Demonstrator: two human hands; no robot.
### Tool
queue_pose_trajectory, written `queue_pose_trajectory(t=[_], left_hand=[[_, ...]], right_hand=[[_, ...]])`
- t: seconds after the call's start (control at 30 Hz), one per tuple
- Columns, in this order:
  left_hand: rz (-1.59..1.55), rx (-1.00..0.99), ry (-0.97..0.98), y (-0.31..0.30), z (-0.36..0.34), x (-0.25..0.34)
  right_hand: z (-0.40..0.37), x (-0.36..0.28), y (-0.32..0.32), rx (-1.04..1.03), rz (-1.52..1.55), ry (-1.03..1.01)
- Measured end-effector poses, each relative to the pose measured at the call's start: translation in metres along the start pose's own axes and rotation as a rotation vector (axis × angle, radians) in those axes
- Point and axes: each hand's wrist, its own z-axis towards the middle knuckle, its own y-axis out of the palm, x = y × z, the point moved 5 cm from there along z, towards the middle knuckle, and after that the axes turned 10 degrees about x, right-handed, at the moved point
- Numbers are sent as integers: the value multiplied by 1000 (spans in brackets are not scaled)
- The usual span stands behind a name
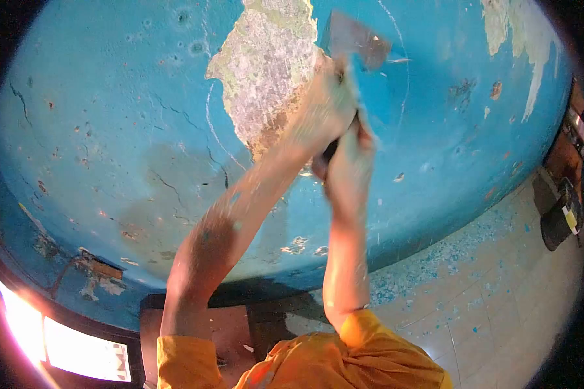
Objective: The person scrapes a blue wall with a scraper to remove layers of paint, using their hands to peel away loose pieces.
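A scraper with a broad flat metal blade is held up against the blue painted wall. My left hand is closed near the blade, somewhat smeared by motion. Just below and to the right, my right hand wraps round the dark handle, which mostly hides in my grip. Left of the blade, a bare patch of grey and brownish plaster has ragged paint edges. Small flakes appear around my forearms.
Blue paint chips litter the tiled floor along the wall's foot. A brown box-like surface lies below my left arm. At right stands a dark object with a yellow label. Bright window light comes from lower left.
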Motion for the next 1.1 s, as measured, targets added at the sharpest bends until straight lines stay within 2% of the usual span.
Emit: queue_pose_trajectory(t=[0.03, 0.07, 0.13, 0.17, 0.2, 0.23, 0.3, 0.4, 0.43, 0.47, 0.5, 0.57, 0.6, 0.63, 0.67, 0.73, 0.77, 0.83, 0.87, 0.9, 0.93, 0.97, 1.0, 1.03, 1.07, 1.1], left_hand=[[34, -78, -302, -6, 13, 33], [19, -80, -300, 2, 23, 35], [-411, -259, -504, 31, 40, 31], [-413, -250, -502, 36, 31, 23], [-325, -181, -303, 34, 11, 16], [-236, -110, -100, 35, -13, 9], [-281, 23, -299, 32, -71, -37], [-282, -16, -403, -16, -116, -29], [-155, -39, -380, -24, -116, -33], [-27, -64, -358, -27, -117, -35], [-24, -67, -369, -26, -115, -38], [70, 32, -26, -23, -87, -31], [45, 5, 10, -20, -68, -24], [17, -20, 41, -19, -52, -12], [15, -18, 39, -16, -43, 1], [124, 39, -137, -12, -30, 14], [126, 50, -128, -5, -34, 11], [-190, 108, -134, 9, -74, -8], [-192, 113, -131, 11, -89, -11], [-323, 144, -317, 10, -107, -22], [-448, 166, -501, 8, -116, -30], [-446, 158, -494, 4, -109, -34], [-295, 62, -402, -3, -94, -29], [-139, -30, -311, -10, -78, -24], [196, -111, -58, -19, -60, -12], [205, -112, -59, -21, -52, -8]], right_hand=[[22, -25, 3, 61, 18, -143], [36, -44, 1, 124, 36, -290], [38, -51, -11, 146, -7, -373], [34, -53, -13, 156, -34, -432], [15, -39, -15, 175, 44, -351], [-4, -17, -21, 152, -16, -328], [-41, 13, -28, 93, -69, -245], [-83, 33, -18, 25, 3, -52], [-86, 37, -10, -21, 63, 31], [-81, 43, 0, 61, 202, -230], [-79, 29, -1, 60, 198, -219], [-73, 10, 3, -64, 202, 262], [-53, 15, 5, 20, 207, -31], [-38, 9, 8, 22, 205, -26], [-22, -3, 8, 24, 217, -48], [-14, -21, -3, 22, 236, -84], [-19, -22, -12, 5, 157, -32], [-43, 6, -25, -12, 70, 46], [-49, 36, -32, 19, 78, -110], [-55, 50, -37, 55, 87, -260], [-59, 41, -32, 64, 91, -259], [-60, 33, -25, 10, 83, -137], [-63, 22, -19, -50, 67, -11], [-55, 5, -13, -52, 67, -6], [-43, -7, -3, -58, 93, 94], [-35, -10, 4, -68, 121, 186]])
